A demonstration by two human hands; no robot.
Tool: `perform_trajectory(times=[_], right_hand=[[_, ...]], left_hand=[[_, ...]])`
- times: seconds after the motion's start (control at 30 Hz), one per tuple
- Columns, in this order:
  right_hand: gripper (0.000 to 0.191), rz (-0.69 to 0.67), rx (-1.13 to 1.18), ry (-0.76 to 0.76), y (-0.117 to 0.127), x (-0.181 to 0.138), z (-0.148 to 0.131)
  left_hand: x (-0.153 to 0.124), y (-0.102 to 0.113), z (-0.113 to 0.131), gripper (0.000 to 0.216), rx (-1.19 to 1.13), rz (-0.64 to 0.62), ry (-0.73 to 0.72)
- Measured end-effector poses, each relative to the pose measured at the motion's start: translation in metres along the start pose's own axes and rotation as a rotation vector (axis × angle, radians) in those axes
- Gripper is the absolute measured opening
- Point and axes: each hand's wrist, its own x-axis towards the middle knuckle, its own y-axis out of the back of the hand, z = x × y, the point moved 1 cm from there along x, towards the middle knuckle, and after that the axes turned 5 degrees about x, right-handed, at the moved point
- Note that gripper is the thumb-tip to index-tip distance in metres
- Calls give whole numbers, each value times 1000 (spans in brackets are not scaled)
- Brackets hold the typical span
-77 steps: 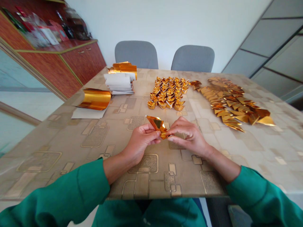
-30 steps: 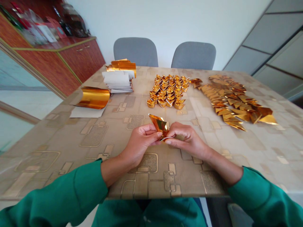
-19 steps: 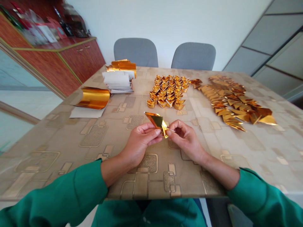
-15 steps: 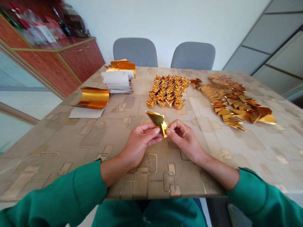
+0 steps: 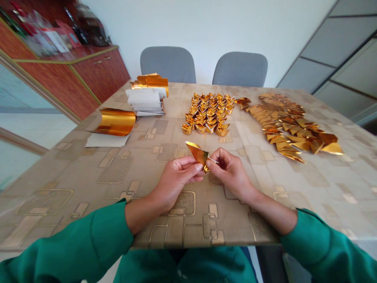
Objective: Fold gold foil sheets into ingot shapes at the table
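Observation:
A small folded piece of gold foil paper (image 5: 198, 152) is held between my two hands above the near middle of the table. My left hand (image 5: 178, 177) pinches its lower left side between thumb and fingers. On the other side, the thumb and index finger of my right hand (image 5: 228, 169) close on its right edge, where a thin white tip (image 5: 214, 160) pokes out past the fingers. The paper's upper end points up and to the left. Beyond it stand rows of folded gold paper ingots (image 5: 208, 112).
Flat folded gold pieces (image 5: 290, 124) lie overlapping on the right. Gold sheets (image 5: 116, 122) and a white-backed paper stack (image 5: 144, 101) sit on the left. Two grey chairs (image 5: 167, 65) stand behind the patterned table (image 5: 114, 212); a wooden cabinet (image 5: 97, 74) is at far left.
The foil paper has turned in my fingers, and its small lower flap now sits lower, mostly behind the left thumb. Both hands keep nearly the same place.

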Motion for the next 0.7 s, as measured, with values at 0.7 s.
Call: perform_trajectory(times=[0.7], right_hand=[[20,-127,-3,-32,4,2,1]], left_hand=[[3,1,-4,27,-66,-4,92]])
